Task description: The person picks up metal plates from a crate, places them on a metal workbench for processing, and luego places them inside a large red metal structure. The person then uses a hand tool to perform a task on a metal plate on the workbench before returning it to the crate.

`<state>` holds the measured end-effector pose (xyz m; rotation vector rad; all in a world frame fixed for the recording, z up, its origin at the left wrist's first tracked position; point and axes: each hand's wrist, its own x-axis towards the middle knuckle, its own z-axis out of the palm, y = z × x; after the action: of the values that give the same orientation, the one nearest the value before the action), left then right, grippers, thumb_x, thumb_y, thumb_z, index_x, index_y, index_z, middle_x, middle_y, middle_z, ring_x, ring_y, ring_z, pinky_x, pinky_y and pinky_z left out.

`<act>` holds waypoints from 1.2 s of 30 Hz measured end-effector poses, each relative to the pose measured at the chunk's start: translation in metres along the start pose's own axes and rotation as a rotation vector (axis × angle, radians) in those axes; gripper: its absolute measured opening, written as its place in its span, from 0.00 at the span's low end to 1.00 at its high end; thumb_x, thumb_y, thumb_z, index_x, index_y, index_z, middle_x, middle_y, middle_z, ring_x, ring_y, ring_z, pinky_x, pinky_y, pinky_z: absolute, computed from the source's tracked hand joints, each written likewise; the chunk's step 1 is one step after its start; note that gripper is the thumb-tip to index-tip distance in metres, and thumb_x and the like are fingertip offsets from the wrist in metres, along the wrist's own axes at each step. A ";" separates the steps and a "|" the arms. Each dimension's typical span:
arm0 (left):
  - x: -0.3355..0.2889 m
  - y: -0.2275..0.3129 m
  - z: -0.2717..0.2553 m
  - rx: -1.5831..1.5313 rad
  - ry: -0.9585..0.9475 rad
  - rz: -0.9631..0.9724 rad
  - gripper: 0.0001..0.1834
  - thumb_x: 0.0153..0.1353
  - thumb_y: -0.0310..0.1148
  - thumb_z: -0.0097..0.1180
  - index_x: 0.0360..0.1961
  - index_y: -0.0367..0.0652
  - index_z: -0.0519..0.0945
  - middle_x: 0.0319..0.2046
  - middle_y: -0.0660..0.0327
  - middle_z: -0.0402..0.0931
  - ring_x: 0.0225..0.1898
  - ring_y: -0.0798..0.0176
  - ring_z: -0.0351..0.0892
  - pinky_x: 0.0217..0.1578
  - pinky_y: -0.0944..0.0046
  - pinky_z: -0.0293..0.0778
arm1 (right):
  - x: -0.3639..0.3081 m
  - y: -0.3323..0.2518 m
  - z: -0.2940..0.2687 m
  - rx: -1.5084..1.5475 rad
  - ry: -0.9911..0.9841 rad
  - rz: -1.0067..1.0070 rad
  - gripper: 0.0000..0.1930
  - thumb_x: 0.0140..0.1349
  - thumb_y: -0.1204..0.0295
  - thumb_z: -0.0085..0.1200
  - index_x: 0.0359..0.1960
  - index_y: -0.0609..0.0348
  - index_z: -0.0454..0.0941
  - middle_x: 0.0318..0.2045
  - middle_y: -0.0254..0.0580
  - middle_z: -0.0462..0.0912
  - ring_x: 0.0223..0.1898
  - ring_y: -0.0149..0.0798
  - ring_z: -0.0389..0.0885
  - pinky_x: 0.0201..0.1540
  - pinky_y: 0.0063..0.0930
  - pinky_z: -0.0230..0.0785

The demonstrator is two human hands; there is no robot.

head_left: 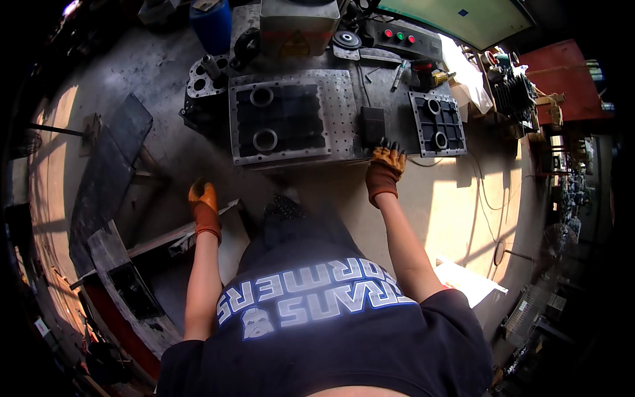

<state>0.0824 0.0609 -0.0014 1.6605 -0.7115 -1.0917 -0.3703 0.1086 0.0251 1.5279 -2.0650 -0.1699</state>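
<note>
My right hand (389,165), in an orange-brown work glove with dark fingertips, rests at the front edge of the metal worktable (340,142). Its fingers are stretched out and a little apart, next to a small black box (372,124). My left hand (204,198), gloved alike, hangs in front of the table at the left, touching nothing visible; its fingers are largely hidden. Between them, a large dark metal cover plate (229,132) with two ring-shaped openings lies on the drilled tabletop. A smaller plate of similar form (450,124) lies to the right of the black box.
At the back stand a metal box (297,30), a blue drum (211,30) and a control panel (423,45) with coloured buttons, below a screen (463,16). A flanged metal part (205,83) stands left. A dark sheet-metal piece (109,159) slopes further left. A cable (486,198) trails at right.
</note>
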 end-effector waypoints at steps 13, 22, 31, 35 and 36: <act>-0.075 -0.012 0.027 0.296 -0.710 -0.291 0.12 0.63 0.30 0.51 0.45 0.37 0.78 0.35 0.59 0.79 0.33 0.67 0.79 0.35 0.68 0.74 | -0.022 0.016 -0.095 0.588 -0.335 0.278 0.16 0.50 0.64 0.57 0.39 0.58 0.78 0.36 0.47 0.82 0.42 0.50 0.78 0.45 0.41 0.70; -0.170 0.065 0.171 0.246 -1.134 -0.045 0.15 0.65 0.34 0.51 0.50 0.40 0.77 0.36 0.59 0.79 0.39 0.68 0.78 0.40 0.70 0.74 | -0.122 0.113 0.038 1.229 -0.401 0.928 0.17 0.54 0.70 0.54 0.45 0.60 0.77 0.38 0.57 0.81 0.42 0.57 0.78 0.46 0.44 0.70; -0.239 0.018 0.398 0.128 -1.058 -0.415 0.25 0.66 0.45 0.51 0.59 0.45 0.67 0.41 0.56 0.78 0.35 0.63 0.81 0.31 0.69 0.76 | -0.068 0.258 0.026 0.235 -0.189 0.198 0.09 0.53 0.69 0.52 0.36 0.51 0.78 0.24 0.42 0.78 0.30 0.48 0.77 0.34 0.40 0.67; -0.253 0.014 0.456 0.218 -0.907 -0.413 0.27 0.64 0.52 0.52 0.57 0.46 0.67 0.39 0.57 0.76 0.32 0.60 0.82 0.26 0.68 0.75 | -0.041 0.265 0.054 0.560 -0.173 0.073 0.04 0.54 0.69 0.49 0.31 0.50 0.74 0.27 0.38 0.77 0.34 0.42 0.76 0.41 0.38 0.65; -0.263 0.023 0.465 0.247 -0.888 -0.368 0.27 0.64 0.51 0.52 0.57 0.46 0.67 0.38 0.58 0.76 0.32 0.60 0.82 0.25 0.68 0.75 | -0.037 0.262 0.062 0.597 -0.185 0.027 0.06 0.54 0.70 0.48 0.33 0.53 0.73 0.28 0.39 0.76 0.33 0.42 0.75 0.40 0.38 0.66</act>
<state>-0.4486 0.0839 0.0550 1.4972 -1.1519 -2.1271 -0.6147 0.2189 0.0694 1.8765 -2.4182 0.3634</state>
